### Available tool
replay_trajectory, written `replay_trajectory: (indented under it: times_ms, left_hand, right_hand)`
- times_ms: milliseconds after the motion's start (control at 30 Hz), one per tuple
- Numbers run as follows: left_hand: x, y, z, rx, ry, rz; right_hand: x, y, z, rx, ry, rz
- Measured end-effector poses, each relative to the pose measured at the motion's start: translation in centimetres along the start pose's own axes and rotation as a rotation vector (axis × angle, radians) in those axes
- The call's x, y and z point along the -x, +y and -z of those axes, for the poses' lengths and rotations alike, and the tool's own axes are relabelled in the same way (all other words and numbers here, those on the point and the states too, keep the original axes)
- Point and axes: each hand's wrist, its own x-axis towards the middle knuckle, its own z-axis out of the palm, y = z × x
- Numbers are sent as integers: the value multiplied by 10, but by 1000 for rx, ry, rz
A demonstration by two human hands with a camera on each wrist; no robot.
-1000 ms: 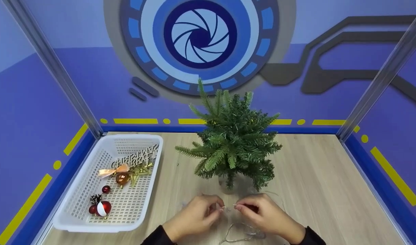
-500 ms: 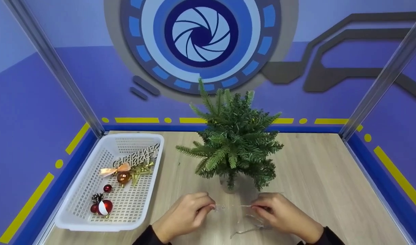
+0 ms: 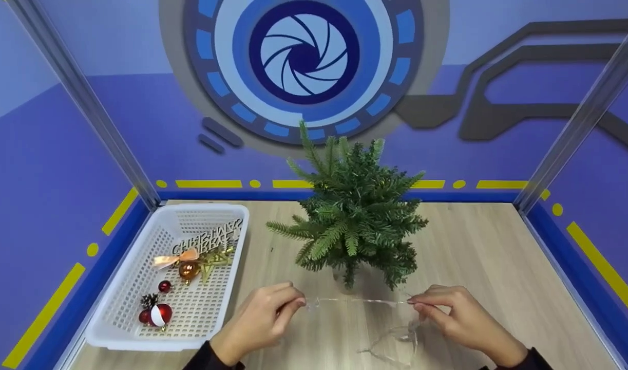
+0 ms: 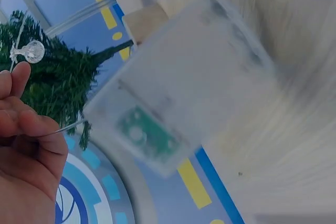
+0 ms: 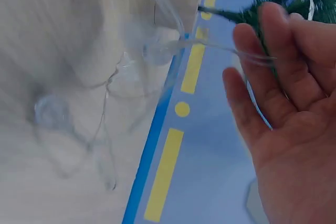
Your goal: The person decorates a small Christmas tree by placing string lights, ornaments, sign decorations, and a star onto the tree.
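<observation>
Between my hands a clear string light (image 3: 362, 300) is drawn nearly straight in front of the small artificial Christmas tree (image 3: 362, 221). My left hand (image 3: 265, 316) pinches one end of the stretch by its wire. From that hand's wire hangs a translucent battery box (image 4: 184, 72) with a green circuit board inside, large and blurred in the left wrist view. A clear faceted bulb (image 4: 34, 52) sits just past the left fingertips. My right hand (image 3: 462, 321) pinches the wire at the other end. Loose wire with clear bulbs (image 5: 157, 52) dangles below the right hand.
At the left stands a white perforated basket (image 3: 244, 221) holding red baubles (image 3: 163, 312), a copper-coloured bauble (image 3: 189, 269), a peach bow (image 3: 176, 257), gold stars and Christmas lettering (image 3: 206, 241). Printed panels (image 3: 231, 128) enclose the table (image 3: 478, 246) at the back and sides.
My hands have moved apart, left hand leftward and right hand rightward. The wire between them has become longer and straighter. Tree and basket stay where they were.
</observation>
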Motion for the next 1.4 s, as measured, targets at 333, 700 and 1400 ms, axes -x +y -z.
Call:
replay_trajectory:
  times_ms: [333, 700, 1400]
  left_hand:
    - [4, -3, 10, -1, 16, 2]
    - [-6, -3, 33, 63, 98, -227]
    - [-48, -8, 90, -47, 328, -24]
  right_hand:
    - [12, 1, 17, -281, -54, -55]
    - [5, -42, 47, -52, 35, 126]
    - [-38, -99, 58, -12, 318, 310]
